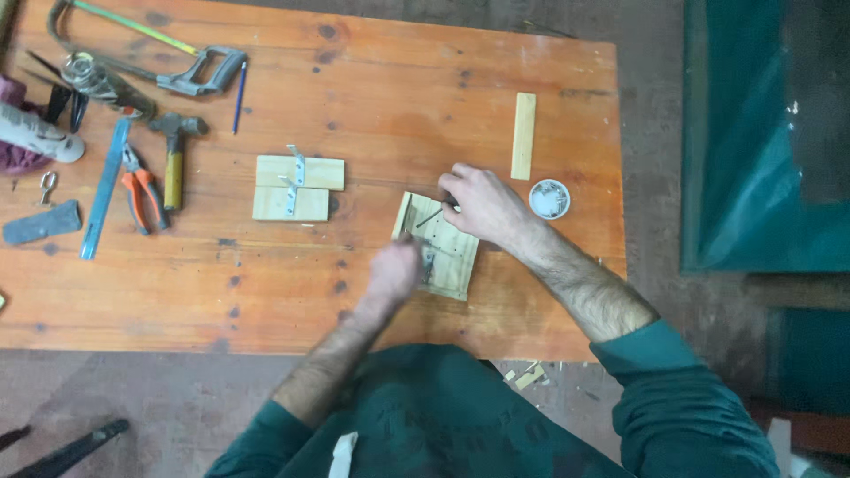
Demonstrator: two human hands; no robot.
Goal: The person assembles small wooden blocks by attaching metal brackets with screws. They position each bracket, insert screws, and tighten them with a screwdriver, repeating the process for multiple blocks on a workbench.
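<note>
The small pale wooden block (pixel 440 245) lay near the front edge of the orange-stained plank table (pixel 372 62), straight ahead of the person in the dark green top. Their right hand (pixel 478 202) rested on the block's far edge, fingers pinched together on a thin dark nail or screw (pixel 430 216) slanting over the wood. Their left hand (pixel 393 271) was on the block's near left side, blurred; I could not tell whether its fingers were curled closed or loose, though they seemed to press by a small dark metal fitting (pixel 428 265) on the block.

Just right of the block sat one small round white tin (pixel 549 198), and beyond that one narrow pale wooden strip (pixel 523 135) lying lengthwise. Left of the block lay two pale wooden boards joined side by side (pixel 298 187) with two metal brackets (pixel 293 177) across them. Nothing stood between the hands and the block.

Far left of the block the tools were spread: one hacksaw with a grey handle (pixel 168 62), one blue pencil (pixel 240 96), one wooden-handled hammer (pixel 175 150), one pair of orange-handled pliers (pixel 142 195), one blue ruler (pixel 105 188), and one white tool (pixel 35 134) at the table's edge.

The table was knotted and scuffed, on a grey concrete floor (pixel 159 398), with a teal sheet (pixel 753 177) well to the right of the block.
</note>
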